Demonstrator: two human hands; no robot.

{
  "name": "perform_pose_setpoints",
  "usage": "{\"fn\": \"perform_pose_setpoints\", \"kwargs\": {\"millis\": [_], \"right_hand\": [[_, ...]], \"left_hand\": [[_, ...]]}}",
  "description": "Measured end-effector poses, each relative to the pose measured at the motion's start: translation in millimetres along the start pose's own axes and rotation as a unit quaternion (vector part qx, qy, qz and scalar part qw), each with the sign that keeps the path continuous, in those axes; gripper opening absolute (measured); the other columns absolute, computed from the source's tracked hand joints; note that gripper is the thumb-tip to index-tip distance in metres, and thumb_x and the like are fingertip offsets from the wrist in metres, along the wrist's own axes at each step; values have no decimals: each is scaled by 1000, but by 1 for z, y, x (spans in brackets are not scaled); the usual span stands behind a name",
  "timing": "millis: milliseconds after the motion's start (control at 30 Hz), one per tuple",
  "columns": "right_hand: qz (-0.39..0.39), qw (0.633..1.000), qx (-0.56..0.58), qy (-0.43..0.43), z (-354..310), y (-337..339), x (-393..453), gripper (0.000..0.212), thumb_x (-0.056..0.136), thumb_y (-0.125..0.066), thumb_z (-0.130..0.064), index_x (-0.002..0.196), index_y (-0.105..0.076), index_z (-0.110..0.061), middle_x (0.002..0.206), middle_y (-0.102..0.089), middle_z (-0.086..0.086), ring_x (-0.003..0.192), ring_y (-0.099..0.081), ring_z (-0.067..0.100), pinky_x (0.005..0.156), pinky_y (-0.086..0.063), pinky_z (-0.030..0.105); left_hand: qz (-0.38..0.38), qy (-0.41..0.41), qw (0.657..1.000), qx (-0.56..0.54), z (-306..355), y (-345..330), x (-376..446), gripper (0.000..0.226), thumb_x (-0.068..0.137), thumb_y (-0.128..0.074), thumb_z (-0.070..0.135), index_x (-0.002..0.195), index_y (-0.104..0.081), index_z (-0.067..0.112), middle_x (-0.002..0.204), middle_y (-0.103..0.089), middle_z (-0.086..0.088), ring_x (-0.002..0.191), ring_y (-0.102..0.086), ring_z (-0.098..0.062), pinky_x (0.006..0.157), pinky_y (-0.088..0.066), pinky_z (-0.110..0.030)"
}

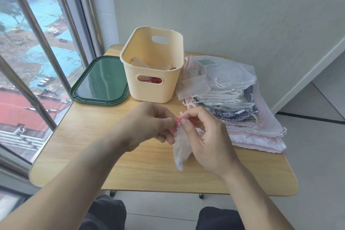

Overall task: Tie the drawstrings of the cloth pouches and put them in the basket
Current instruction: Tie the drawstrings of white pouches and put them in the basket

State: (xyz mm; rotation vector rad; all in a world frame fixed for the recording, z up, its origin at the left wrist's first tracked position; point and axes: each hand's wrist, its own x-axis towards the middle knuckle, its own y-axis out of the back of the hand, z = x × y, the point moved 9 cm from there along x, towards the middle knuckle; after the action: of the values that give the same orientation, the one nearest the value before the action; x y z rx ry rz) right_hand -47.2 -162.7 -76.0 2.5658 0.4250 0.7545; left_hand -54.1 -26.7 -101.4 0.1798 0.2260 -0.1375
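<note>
Above the pale wood-grain tabletop [93, 136], near its centre, both hands work one small translucent white cloth pouch [180, 150], which hangs from its gathered mouth between them. Left hand [149, 127]: fingers curled, pinching a loop of the thin pink drawstring [176, 124]. Right hand [205, 142]: fingers curled close, thumb and forefinger pinching the same cord just beside the left grip; a short frayed end sticks up at 12 o'clock of the pinch. Judged step: knot being formed, not yet cinched.

Cream plastic basket [155, 73] with handle slots stands at 12 o'clock of the hands; pouches with red cords already lie in it. Dark green plastic lid [100, 85] lies at 9 o'clock of the basket. Stack of flat untied mesh and printed cloth pouches [233, 108] at 3 o'clock of the basket.

Risks: cord is thin and slick-looking, so the loop could slip from the pinch before tightening; the short end may pull through, leaving no knot. Pulling hard could snag the sheer fabric.
</note>
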Motion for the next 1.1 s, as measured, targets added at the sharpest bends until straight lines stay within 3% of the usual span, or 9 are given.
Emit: {"fn": "perform_pose_setpoints", "kwargs": {"millis": [167,300,367,433,600,700,833,933,1100], "right_hand": [[13,993,77,-93,19,1,-3,5,101,-61,-17,98,-63,-20,89,-71,-5,86,-69,12,77,-53,23],[9,951,222,-213,40,-5,-7,10,99,-61,-19,100,-66,-10,92,-74,13,85,-68,19,79,-53,35],[-4,925,286,-251,43,-9,-10,11,101,-59,-15,101,-65,-6,87,-73,15,80,-67,21,72,-53,33],[-2,903,333,-271,44,-10,-12,13,96,-61,-19,100,-66,-8,84,-73,10,74,-66,17,63,-53,25],[1,885,362,-294,51,-8,-14,30,85,-65,-30,106,-68,-8,91,-74,12,81,-67,20,69,-54,29],[1,911,311,-271,49,-4,-14,31,89,-62,-33,103,-70,-7,89,-74,11,81,-65,19,69,-53,28],[40,935,268,-231,45,8,-11,30,92,-60,-37,92,-70,-9,86,-70,7,83,-62,15,80,-49,33],[49,933,282,-219,40,11,-9,31,94,-59,-34,99,-70,-5,97,-75,16,90,-68,20,86,-54,36],[57,952,226,-199,38,15,-7,22,96,-64,-35,89,-71,-15,89,-74,16,84,-69,22,82,-54,44]], "left_hand": [[125,-118,969,179,21,10,-6,10,86,-72,13,81,-78,19,64,-72,5,60,-67,-8,58,-53,-21],[145,-229,926,264,38,-2,-13,10,88,-72,15,87,-78,22,68,-66,22,70,-63,3,63,-47,-10],[150,-285,895,310,45,-8,-16,9,88,-73,14,89,-77,22,71,-62,23,67,-58,9,65,-45,-9],[162,-320,875,324,49,-10,-20,7,87,-74,15,90,-77,20,74,-61,21,64,-52,13,64,-41,-6],[187,-366,858,308,59,-10,-27,10,85,-71,22,89,-79,17,78,-54,28,67,-49,15,66,-35,0],[182,-350,868,300,56,-10,-24,5,85,-74,20,87,-78,18,75,-57,27,66,-51,13,65,-36,-1],[148,-271,929,202,41,-6,-13,9,87,-75,16,88,-79,23,73,-71,21,70,-65,-3,65,-50,-16],[86,-221,964,123,32,-9,-6,7,90,-72,13,91,-78,17,79,-76,9,71,-71,-11,69,-57,-26],[35,-205,970,128,30,-16,-6,4,89,-73,14,91,-77,14,77,-76,4,70,-71,-11,69,-57,-25]]}}
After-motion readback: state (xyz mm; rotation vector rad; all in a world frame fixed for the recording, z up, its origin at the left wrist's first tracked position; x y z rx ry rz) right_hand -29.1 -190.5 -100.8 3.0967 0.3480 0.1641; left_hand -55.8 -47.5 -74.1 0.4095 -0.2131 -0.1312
